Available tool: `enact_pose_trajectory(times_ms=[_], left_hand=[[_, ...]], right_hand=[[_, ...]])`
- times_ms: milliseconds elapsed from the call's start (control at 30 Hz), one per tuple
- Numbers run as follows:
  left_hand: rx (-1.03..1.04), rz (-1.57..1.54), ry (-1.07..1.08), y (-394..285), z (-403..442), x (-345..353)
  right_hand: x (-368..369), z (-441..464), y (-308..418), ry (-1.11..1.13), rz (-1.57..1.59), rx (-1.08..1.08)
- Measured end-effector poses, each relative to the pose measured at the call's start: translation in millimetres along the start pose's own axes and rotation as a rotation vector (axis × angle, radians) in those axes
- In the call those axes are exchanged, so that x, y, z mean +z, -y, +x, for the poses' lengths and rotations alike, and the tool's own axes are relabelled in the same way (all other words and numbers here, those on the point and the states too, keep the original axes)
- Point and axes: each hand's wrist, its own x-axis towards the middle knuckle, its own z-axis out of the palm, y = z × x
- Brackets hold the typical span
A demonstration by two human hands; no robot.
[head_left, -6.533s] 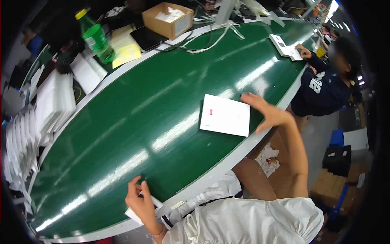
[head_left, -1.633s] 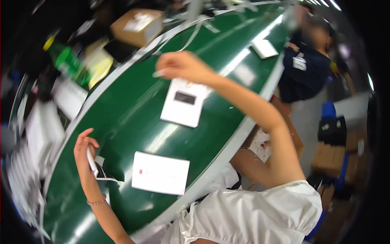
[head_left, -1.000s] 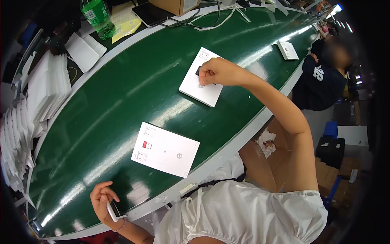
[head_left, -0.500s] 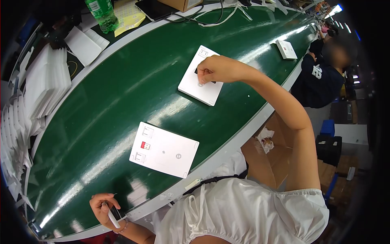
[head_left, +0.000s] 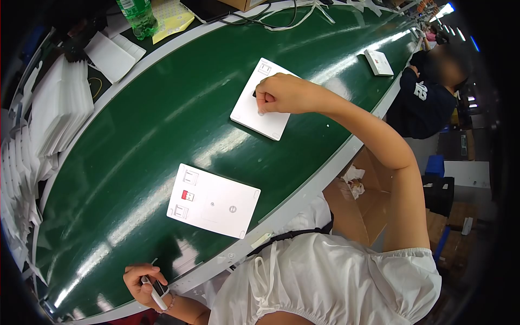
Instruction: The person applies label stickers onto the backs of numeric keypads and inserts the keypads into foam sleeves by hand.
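Your right hand [head_left: 261, 110] reaches across a smooth, glossy green bench [head_left: 124, 162] with a pale, curving rim. Its thumb and fingers are drawn together in a pinch, tips down at the face of the upper white panel [head_left: 253, 120]; whether something small sits between them, you cannot tell. This panel is a flat, matte rectangle lying at a slant, with a line-drawn mark at its top corner and a dark patch partly hidden by your fingers.

Nearer to you lies the lower white panel [head_left: 216, 201], also flat and rectangular, well apart from both hands. Its smooth face carries a small red-and-silver mark between two line drawings, plus a round mark.

Your left hand [head_left: 146, 284], at the bench's near edge, curls around a slim, white-edged piece [head_left: 154, 293], with a dark area beside it in your grip.

Farther along the bench, a small, thick white box [head_left: 378, 63] lies near a person in a dark sweater [head_left: 425, 105]. Across from you are layered stacks of thin white sheets [head_left: 62, 111], a creased yellow paper [head_left: 173, 21] and a translucent green bottle [head_left: 140, 19]. Crumpled white paper [head_left: 353, 181] fills part of an open brown cardboard box [head_left: 376, 219] below.
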Motion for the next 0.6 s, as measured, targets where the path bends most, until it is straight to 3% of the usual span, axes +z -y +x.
enact_pose_trajectory(times_ms=[67, 333, 400, 433, 467, 533, 600], left_hand=[[0.084, -0.009, -0.097, -2.1, -1.4, 4.8], [0.096, 0.008, -0.079, -7.3, -7.7, -7.4], [0.103, 0.007, -0.086, -0.6, -6.7, -10.8], [-0.039, -0.025, 0.027, 1.7, -10.4, -32.9], [-0.17, -0.06, 0.159, 5.7, -10.1, -53.1], [-0.171, -0.052, 0.252, 13.0, 16.0, -36.0], [-0.254, 0.079, 0.26, 6.3, 31.8, -15.1]], right_hand=[[3.0, 0.8, 1.0, -0.051, -0.017, -0.009], [-18.5, 1.9, 13.2, 0.094, -0.284, 0.244], [-9.0, 2.5, 15.5, -0.114, -0.044, 0.323], [11.6, 1.3, 16.8, -0.238, -0.234, 0.154], [51.1, 10.7, 0.4, -0.533, -0.292, 0.001], [57.9, 11.5, 6.5, -0.544, -0.254, 0.039], [58.9, 11.2, 15.3, -0.709, -0.322, -0.064]])
